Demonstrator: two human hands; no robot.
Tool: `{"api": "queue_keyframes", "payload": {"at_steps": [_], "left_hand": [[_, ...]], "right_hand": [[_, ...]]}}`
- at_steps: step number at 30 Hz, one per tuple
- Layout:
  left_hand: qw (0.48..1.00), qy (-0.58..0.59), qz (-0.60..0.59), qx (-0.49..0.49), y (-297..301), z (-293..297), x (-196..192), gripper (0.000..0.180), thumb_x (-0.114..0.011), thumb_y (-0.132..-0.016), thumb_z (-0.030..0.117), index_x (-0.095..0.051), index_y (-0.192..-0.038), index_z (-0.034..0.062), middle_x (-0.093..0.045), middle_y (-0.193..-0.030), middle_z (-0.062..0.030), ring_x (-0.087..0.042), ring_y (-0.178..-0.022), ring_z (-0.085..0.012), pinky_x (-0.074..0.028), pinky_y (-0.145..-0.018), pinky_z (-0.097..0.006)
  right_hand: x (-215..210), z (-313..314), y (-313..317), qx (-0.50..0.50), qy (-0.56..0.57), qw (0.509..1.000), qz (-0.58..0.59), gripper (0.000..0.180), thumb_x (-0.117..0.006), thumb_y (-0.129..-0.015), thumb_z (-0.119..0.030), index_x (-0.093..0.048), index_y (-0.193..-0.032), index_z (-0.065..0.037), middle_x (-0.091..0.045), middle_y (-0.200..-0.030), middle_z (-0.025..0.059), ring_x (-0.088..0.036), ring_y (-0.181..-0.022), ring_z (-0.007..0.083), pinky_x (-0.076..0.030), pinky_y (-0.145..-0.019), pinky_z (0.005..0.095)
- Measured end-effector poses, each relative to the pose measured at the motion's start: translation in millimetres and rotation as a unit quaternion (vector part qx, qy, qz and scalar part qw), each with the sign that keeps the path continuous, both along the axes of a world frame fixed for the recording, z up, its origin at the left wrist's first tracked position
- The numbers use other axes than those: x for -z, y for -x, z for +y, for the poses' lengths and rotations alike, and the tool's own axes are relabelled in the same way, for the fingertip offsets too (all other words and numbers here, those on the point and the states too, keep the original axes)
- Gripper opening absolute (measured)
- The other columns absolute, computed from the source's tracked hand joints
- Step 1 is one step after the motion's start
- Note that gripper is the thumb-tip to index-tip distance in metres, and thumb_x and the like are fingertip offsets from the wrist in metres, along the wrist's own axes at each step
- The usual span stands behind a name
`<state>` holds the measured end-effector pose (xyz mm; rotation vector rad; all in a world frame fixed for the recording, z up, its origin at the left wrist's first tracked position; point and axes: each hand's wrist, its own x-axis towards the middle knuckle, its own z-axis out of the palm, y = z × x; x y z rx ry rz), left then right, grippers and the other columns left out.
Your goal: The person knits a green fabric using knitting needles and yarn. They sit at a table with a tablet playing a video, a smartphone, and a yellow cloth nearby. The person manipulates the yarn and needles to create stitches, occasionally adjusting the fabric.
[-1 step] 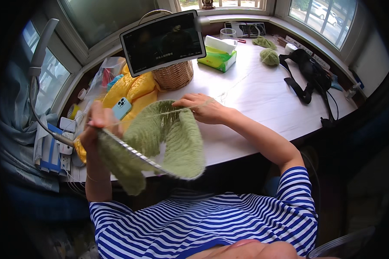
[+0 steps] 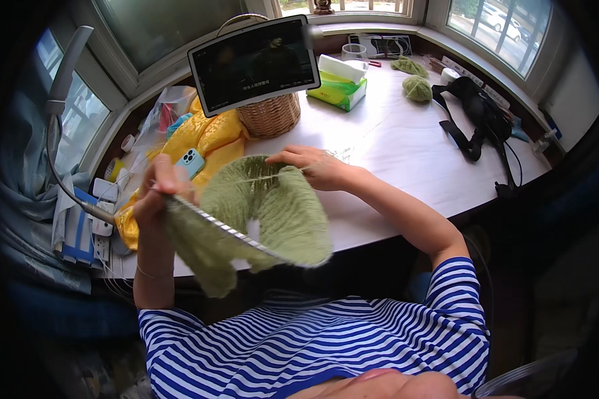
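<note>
The green knitting (image 2: 293,209) hangs between my hands, over the table's (image 2: 379,143) near edge. My left hand (image 2: 163,189), blurred, is curled round the needle (image 2: 229,231); my right hand (image 2: 309,166) has bent fingers gripping the knitting's far edge. Beyond lie phone (image 2: 192,161), yellow cloth (image 2: 209,135) and basket (image 2: 271,116).

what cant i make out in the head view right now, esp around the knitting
All in the head view:
- left hand: motion blur smears its fingers, so their exact grip is unclear
- green knitting: individual stitches along the near edge are blurred
- right hand: its thumb is hidden, apparently by the hand itself and the knitting
- wicker basket: the tablet covers its upper front, and its contents can't be seen
</note>
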<state>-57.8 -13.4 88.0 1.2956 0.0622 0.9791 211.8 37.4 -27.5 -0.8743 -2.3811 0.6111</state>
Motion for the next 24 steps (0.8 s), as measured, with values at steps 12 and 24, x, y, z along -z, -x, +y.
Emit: {"api": "queue_keyframes", "payload": {"at_steps": [12,24], "left_hand": [[0.990,0.029,0.117,-0.077,20,4,31,0.017,-0.069,-0.080,0.017,-0.059,-0.083,0.0033,-0.062,-0.084,-0.0072,-0.058,-0.078,-0.0110,-0.046,-0.070,-0.022],[0.989,0.069,0.068,-0.114,57,23,58,0.021,-0.068,-0.081,0.021,-0.054,-0.082,0.0065,-0.055,-0.077,-0.0049,-0.052,-0.070,-0.0098,-0.042,-0.063,-0.020]], "right_hand": [[-27,20,-135,-0.082,0.330,0.911,0.233,0.080,-0.067,-0.076,-0.045,-0.029,-0.140,-0.016,-0.036,-0.140,0.0125,-0.040,-0.124,0.0261,-0.037,-0.100,0.0446],[-3,48,-294,0.363,0.234,0.739,0.517,0.037,-0.047,-0.092,-0.039,-0.056,-0.107,-0.007,-0.063,-0.087,0.0057,-0.057,-0.064,0.0070,-0.047,-0.054,0.0186]]}}
